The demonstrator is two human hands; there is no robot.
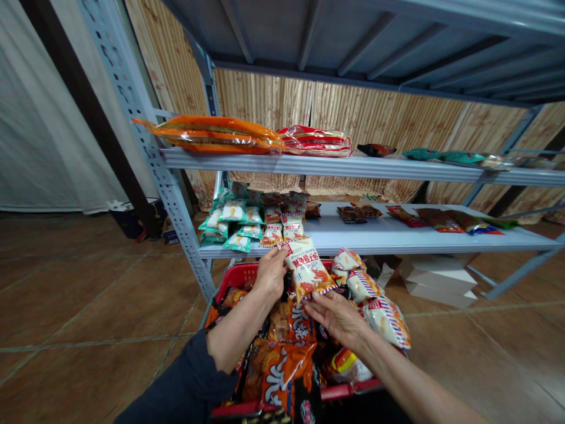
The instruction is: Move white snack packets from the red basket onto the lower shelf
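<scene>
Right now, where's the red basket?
In the head view, the red basket is at bottom centre, in front of the left part of the lower shelf, beneath the left hand and right hand, which hold a white snack bag.

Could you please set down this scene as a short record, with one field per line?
Left hand: grips a white snack bag by its upper corner
Right hand: at the bag's lower edge
Red basket: orange-and-black bags, with other white bags along the right side
Lower shelf: green-and-white packets at left, white packets beside them
Middle shelf: orange pack, then red-striped pack
Floor: white boxes
</scene>
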